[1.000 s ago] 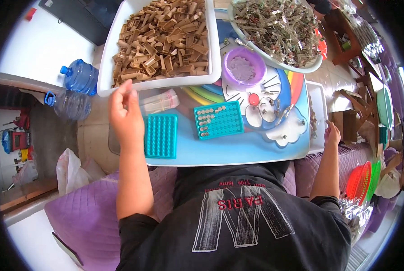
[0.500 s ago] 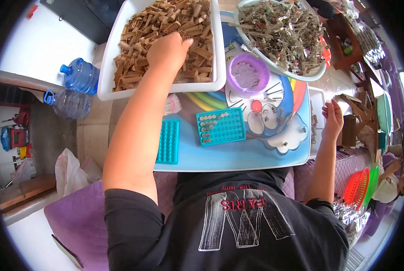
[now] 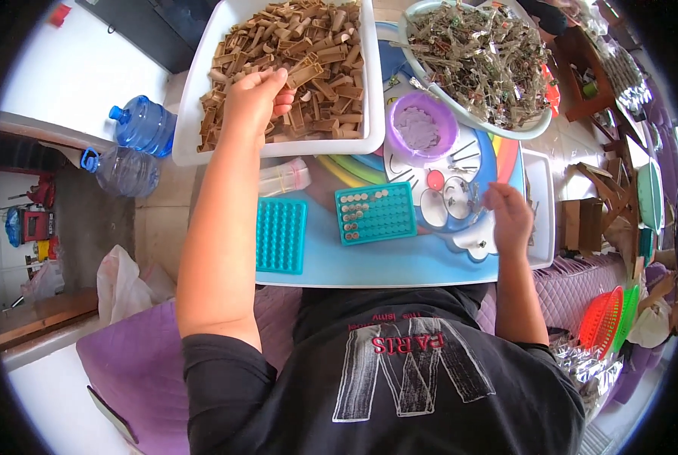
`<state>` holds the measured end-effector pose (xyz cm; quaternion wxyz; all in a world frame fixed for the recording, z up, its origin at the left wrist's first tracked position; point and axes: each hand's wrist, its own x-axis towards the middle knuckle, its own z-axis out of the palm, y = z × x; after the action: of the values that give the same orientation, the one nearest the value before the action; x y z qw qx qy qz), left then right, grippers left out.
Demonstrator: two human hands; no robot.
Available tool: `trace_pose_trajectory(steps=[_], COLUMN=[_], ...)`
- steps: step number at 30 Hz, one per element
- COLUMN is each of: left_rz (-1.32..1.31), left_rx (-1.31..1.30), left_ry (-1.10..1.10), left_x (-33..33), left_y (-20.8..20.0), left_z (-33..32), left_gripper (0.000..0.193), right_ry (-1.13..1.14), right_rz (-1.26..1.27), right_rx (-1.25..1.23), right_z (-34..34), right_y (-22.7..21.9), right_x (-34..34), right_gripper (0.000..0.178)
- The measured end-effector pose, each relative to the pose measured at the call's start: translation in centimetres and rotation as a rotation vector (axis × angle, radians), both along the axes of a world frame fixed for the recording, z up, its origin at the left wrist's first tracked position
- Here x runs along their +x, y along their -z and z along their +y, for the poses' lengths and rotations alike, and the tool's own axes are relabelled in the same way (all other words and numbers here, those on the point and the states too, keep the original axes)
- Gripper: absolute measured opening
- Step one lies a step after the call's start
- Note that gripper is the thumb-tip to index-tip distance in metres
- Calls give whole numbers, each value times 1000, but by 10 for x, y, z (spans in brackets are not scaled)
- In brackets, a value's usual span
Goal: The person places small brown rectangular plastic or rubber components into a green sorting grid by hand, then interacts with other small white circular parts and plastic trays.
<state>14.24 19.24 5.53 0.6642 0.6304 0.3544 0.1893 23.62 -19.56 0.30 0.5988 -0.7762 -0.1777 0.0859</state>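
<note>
Up in the top centre of the frame, the left hand [image 3: 254, 102] reaches into the white tray [image 3: 195, 114], fingers curled and closing on the brown pieces [image 3: 309, 53] heaped there. Right of centre, the right hand [image 3: 510, 216] hovers over the light-blue worktop [image 3: 400, 262], fingers pinched; what it holds is too small to tell. Between both hands lie two teal grid trays [image 3: 375, 213], with a purple bowl [image 3: 421, 126] above them
</note>
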Motion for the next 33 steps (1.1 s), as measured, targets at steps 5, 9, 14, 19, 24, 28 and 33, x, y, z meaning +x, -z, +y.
trace_pose_trajectory(steps=[5,9,14,19,24,28,33], left_rz=[-68,-108,-5,95,481,722,407], left_rx=[-11,231,578,682,732,848,978], left_ry=[-53,-158,-252,-295,107,245,276], left_x=[-1,0,-17,-29,-33,-4,28], left_y=[-3,-3,-5,-7,14,15,4], left_z=[1,8,55,92,100,42,-6], left_gripper=[25,25,22,24,50,84,56], right_ry=[-363,-562,-614,-624,-671,-684,-713], right_rz=[74,276,57,61,-73,-154,-219], right_rx=[-79,-218,-290,-319,-305,-286,-287], right_z=[16,23,25,27,31,30,31], right_y=[21,34,42,41,36,42,42], right_x=[-63,-95,-93,-91,-90,-90,-86], right_gripper=[12,11,10,9,9,9,8])
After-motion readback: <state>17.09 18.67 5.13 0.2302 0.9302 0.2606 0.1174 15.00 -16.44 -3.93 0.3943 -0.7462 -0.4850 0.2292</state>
